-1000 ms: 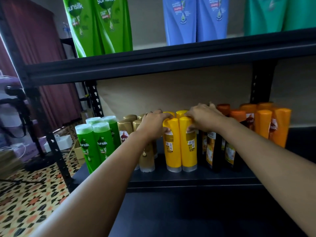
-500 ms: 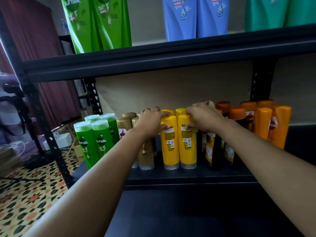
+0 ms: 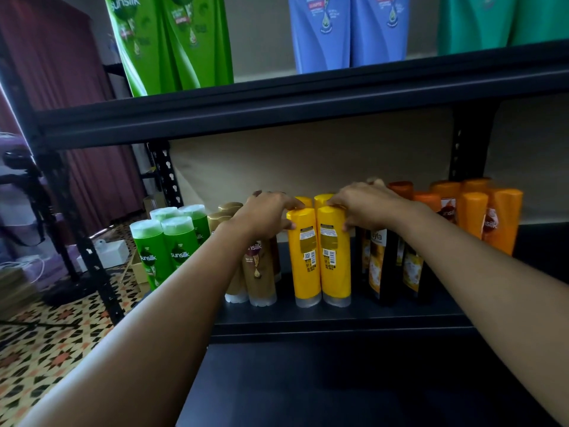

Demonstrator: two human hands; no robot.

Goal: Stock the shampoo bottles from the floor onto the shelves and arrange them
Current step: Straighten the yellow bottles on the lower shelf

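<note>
shelving rack (image 3: 308, 97): black metal, two levels seen. The upper shelf sits well above the hands, the lower shelf (image 3: 338, 315) right under them.
upper row: big green bottles (image 3: 172, 44) up and left of the hands, blue bottles (image 3: 348, 29) straight above, teal bottles (image 3: 505, 20) up and to the right.
floor (image 3: 46, 349): patterned tile, seen down past the left arm.
orange bottles (image 3: 489, 220): parked upright just right of the right hand, dark bottles (image 3: 381, 263) tucked under that wrist.
small green bottles (image 3: 166, 248): four of them stood well left of the left hand, gold bottles (image 3: 258, 272) right below it.
yellow bottles (image 3: 320, 254): front pair stood side by side, touching, cap-down on the lower shelf between the hands, barcodes facing out. Two more are tucked behind.
left hand (image 3: 268, 214): fingers curled over the top of the left yellow one, thumb on its side.
right hand (image 3: 366, 204): clamped the same way on the right yellow one.
</note>
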